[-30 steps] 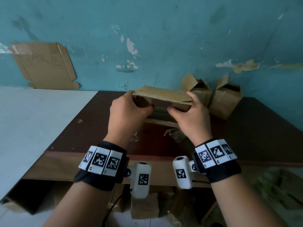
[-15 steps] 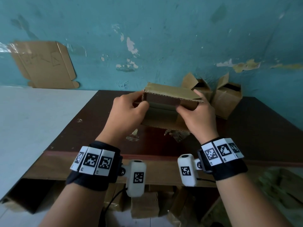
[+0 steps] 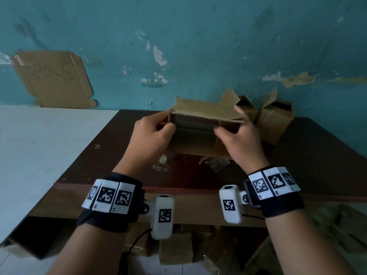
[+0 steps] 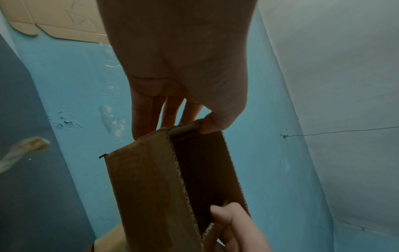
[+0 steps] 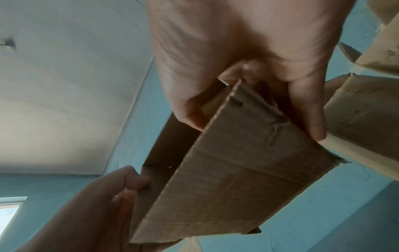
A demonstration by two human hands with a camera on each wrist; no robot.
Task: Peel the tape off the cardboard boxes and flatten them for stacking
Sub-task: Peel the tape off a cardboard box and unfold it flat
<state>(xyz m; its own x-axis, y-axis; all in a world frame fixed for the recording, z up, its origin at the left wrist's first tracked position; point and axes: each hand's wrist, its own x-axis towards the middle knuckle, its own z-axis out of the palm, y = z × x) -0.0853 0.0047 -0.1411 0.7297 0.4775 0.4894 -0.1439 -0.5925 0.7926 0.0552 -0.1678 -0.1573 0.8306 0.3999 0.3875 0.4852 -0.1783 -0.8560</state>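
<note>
I hold a small brown cardboard box (image 3: 200,126) above the dark table (image 3: 309,155), its open end turned toward me. My left hand (image 3: 153,132) grips the box's left end, thumb on the near rim and fingers behind, as the left wrist view shows on the box (image 4: 172,179). My right hand (image 3: 238,135) grips the right end, thumb inside the opening and fingers over the top flap; the right wrist view shows the box (image 5: 226,170) pinched the same way. Crumpled bits of peeled tape (image 3: 214,163) lie on the table under the box.
Two opened boxes (image 3: 272,118) stand at the back right against the blue wall. A flattened cardboard sheet (image 3: 53,78) leans on the wall at the left, above a white surface (image 3: 39,147). More boxes (image 3: 176,249) sit below the table's front edge.
The box has tipped its open end more toward me and shifted slightly right. Both hands have moved with it, and the opening looks wider than a second ago.
</note>
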